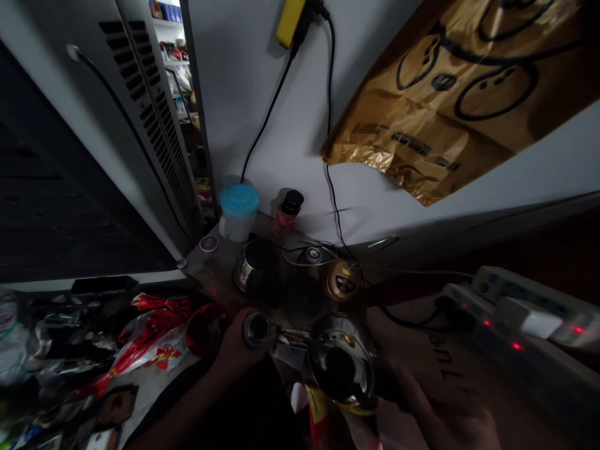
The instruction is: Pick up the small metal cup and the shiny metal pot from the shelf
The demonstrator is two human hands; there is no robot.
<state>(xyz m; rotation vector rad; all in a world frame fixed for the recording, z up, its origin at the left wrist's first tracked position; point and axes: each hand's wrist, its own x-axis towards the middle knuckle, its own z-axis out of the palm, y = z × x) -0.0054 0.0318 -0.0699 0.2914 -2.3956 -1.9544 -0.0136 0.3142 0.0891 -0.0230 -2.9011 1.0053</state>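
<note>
My left hand (237, 351) is wrapped round an open-mouthed bottle (257, 329), whose round opening faces up toward me. To its right is a shiny metal kettle (341, 359) with no lid on, its long thin spout (291, 334) pointing left at the bottle's mouth. My right hand (445, 409), dim and partly blurred, closes on the kettle's dark handle (391, 386). Whether liquid leaves the spout, I cannot tell. Just beyond the kettle lies a dark round base (305, 294) on the small table.
A jug with a blue lid (239, 206), a red patterned bottle (287, 214), a black-topped pot (257, 265) and a gold-coloured round device (344, 281) stand behind. Power strips (520, 331) with cords lie right, above a cardboard box (435, 350). A red bin (202, 330) is left.
</note>
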